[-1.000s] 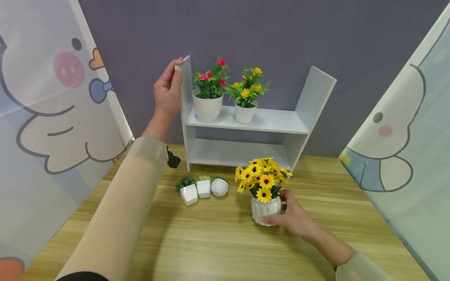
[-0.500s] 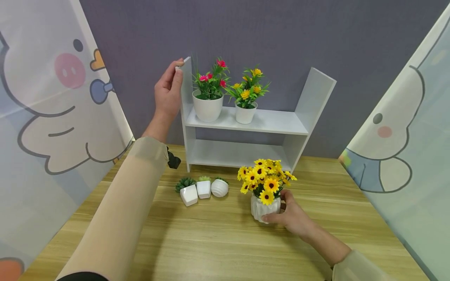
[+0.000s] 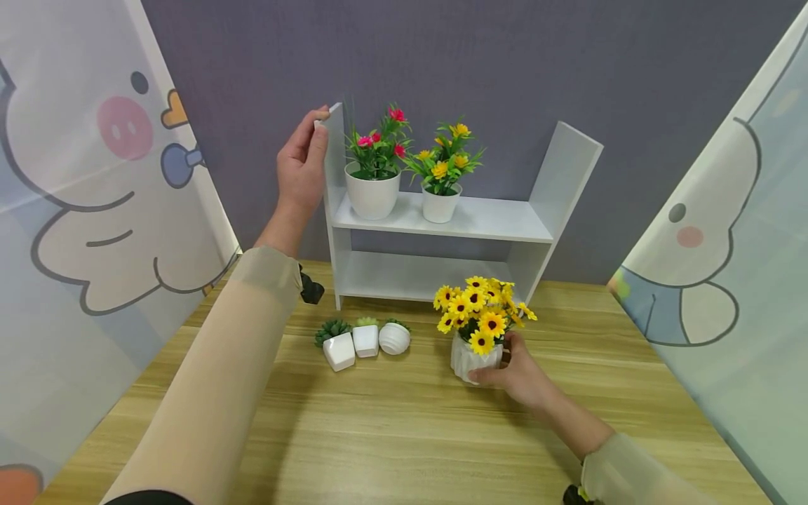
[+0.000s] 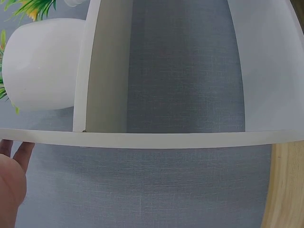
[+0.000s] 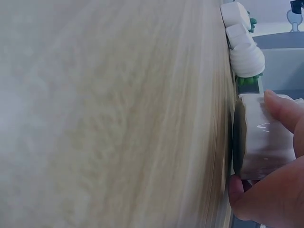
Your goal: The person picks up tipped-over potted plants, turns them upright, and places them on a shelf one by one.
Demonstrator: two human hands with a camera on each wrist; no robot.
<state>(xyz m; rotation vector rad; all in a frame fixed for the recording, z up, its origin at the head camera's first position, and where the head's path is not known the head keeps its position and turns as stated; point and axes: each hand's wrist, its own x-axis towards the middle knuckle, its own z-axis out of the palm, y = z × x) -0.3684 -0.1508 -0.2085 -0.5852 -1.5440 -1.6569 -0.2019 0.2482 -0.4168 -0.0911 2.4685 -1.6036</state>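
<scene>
My left hand (image 3: pixel 301 165) pinches the top front corner of the left side panel of a white two-tier shelf (image 3: pixel 505 217); its fingertips show at that panel in the left wrist view. With thumb and fingers round its side, my right hand (image 3: pixel 520 375) holds a white ribbed pot (image 3: pixel 473 359) of yellow sunflowers (image 3: pixel 482 312), in front of the shelf's lower right part. In the right wrist view the pot's underside (image 5: pixel 240 137) shows, with a dark gap between it and the table. The fingers behind the pot are partly hidden.
On the upper board stand a white pot with pink flowers (image 3: pixel 372 195) and a smaller pot with yellow flowers (image 3: pixel 441 204). Several small succulent pots (image 3: pixel 366 340) lie tipped on the wooden table (image 3: pixel 379 435), left of the sunflowers. A grey wall (image 3: pixel 442 56) rises behind the shelf.
My right hand has moved the sunflower pot a little away from me, toward the shelf, and the flowers have shifted slightly right. My left hand stays on the side panel.
</scene>
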